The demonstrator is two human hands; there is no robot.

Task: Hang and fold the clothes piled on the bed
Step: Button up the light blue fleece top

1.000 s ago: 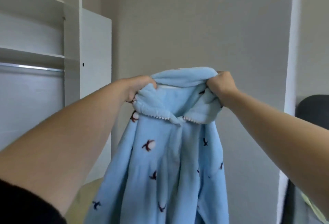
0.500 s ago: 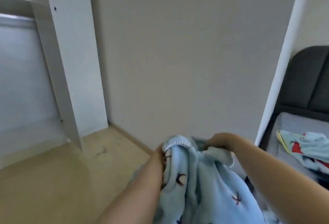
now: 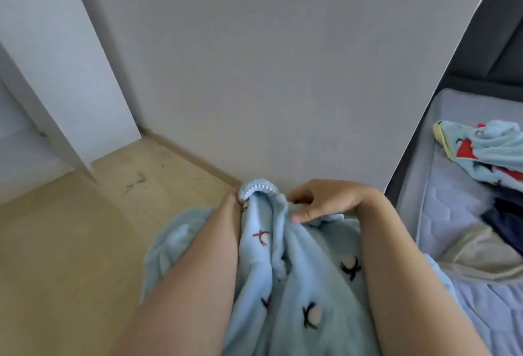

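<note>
- Right hand (image 3: 329,200), centre of frame: fingers curled, thumb pad down on the fabric, pinching a fold at the top of the blue fleece garment (image 3: 300,259).
- Left hand (image 3: 230,208), just left of it: pressed against the same bunched top, beside the white toothed trim (image 3: 259,187); fingers buried in fleece, grip impossible to tell.
- Garment falling from the fingers toward the bottom edge of the frame, long axis vertical in frame, lying between and over both forearms.
- Bed (image 3: 441,228) with pile of clothes (image 3: 489,151) at right of frame, nearer the right hand; white wardrobe panel (image 3: 56,72) at upper left, nearer the left hand.
- Judged: for hanging, a carry up and left; for folding, a swing right onto the bed. No hanger in view.
- No brand, label or legible writing; only small dark and red antlered motifs on the fleece.
</note>
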